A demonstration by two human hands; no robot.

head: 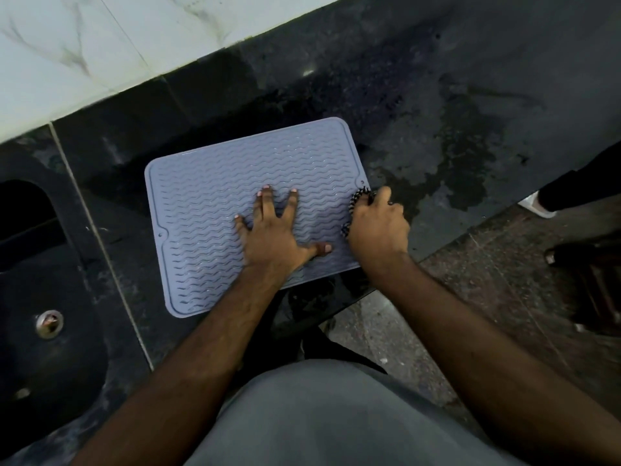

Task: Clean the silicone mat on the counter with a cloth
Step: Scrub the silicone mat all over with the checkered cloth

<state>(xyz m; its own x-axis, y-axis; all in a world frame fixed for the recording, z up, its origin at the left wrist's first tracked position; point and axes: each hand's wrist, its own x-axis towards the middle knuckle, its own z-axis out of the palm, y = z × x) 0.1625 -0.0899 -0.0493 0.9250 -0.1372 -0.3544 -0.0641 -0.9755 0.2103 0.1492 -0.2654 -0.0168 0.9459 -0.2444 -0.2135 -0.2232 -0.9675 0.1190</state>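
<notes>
Grey shirt point(336, 415) nearest the lens, at six o'clock, with both bare forearms reaching up from it toward the counter. Left hand point(274, 235) laid flat on the silicone mat point(208, 213), fingers straight and spread, thumb out toward three o'clock, palm pressed onto the wavy ridges just right of the mat's middle. Right hand point(378, 227) clenched round a black-and-white striped cloth point(358, 200), at the mat's three o'clock edge; only two small bits of the cloth seen, poking out above and below the knuckles, touching the mat's rim near its small corner hole. Mat itself pale blue-grey, rectangular with rounded corners, lying flat and slightly skewed on the dark stone counter point(437, 112), near the frame's centre, its near edge close to the counter's front lip. Wet, patchy smear point(463, 169) on the counter at two to three o'clock of the mat, just beyond the right hand. Dark sink point(43, 348) with a metal drain point(49, 323) at eight o'clock, well apart from the mat. White marbled wall tile point(84, 45) at eleven o'clock, behind the counter. Speckled floor point(487, 297) at four o'clock, with another person's light shoe point(536, 205) and dark trouser leg at three o'clock, at the frame's edge.
</notes>
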